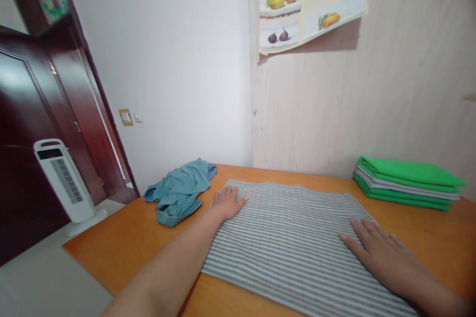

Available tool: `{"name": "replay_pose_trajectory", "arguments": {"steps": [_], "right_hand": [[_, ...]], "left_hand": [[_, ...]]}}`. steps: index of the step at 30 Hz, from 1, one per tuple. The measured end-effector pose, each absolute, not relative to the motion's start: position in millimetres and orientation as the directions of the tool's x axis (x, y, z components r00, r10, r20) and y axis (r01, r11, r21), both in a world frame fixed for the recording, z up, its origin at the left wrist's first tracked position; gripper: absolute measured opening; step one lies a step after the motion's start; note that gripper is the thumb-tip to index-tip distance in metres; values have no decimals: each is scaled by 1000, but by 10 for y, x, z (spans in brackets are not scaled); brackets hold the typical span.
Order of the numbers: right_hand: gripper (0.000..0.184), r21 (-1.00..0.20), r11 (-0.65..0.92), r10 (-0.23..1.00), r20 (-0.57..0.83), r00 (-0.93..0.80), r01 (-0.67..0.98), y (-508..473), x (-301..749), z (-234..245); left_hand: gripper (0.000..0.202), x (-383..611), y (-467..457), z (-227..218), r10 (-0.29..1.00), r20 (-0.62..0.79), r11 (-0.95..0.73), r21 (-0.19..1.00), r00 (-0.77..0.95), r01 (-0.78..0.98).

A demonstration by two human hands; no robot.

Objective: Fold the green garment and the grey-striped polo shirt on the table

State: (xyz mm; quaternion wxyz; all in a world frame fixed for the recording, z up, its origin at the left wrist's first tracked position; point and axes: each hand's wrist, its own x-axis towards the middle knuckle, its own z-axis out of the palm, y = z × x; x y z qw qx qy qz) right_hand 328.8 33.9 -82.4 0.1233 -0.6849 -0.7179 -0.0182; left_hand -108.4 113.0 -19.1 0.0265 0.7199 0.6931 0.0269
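The left hand (226, 203) is set palm down at the 10 o'clock corner of the striped cloth (290, 237), fingers loosely spread, gripping nothing. The right hand (383, 252) is positioned palm down over the 3 o'clock edge, fingers extended, likewise released. The cloth lies spread between them on the orange-brown table (122, 242). From where I stand, clock positions read from the cloth's centre, 12 o'clock toward the wall (178, 69). Crumpled blue-green fabric (182, 188): 10 o'clock, near the left hand. Folded green-and-grey stack (409, 176): 2 o'clock. White tower fan (67, 183): between 9 and 10 o'clock, on the floor (48, 277). Fruit pictures (312, 10): 12 o'clock, higher up.
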Motion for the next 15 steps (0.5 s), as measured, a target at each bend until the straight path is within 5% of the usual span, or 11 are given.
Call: {"name": "replay_pose_trajectory", "arguments": {"steps": [15], "right_hand": [[82, -102, 32, 980, 198, -11, 994, 344, 3311, -783]], "left_hand": [[86, -1195, 854, 28, 997, -25, -64, 225, 71, 972]]}}
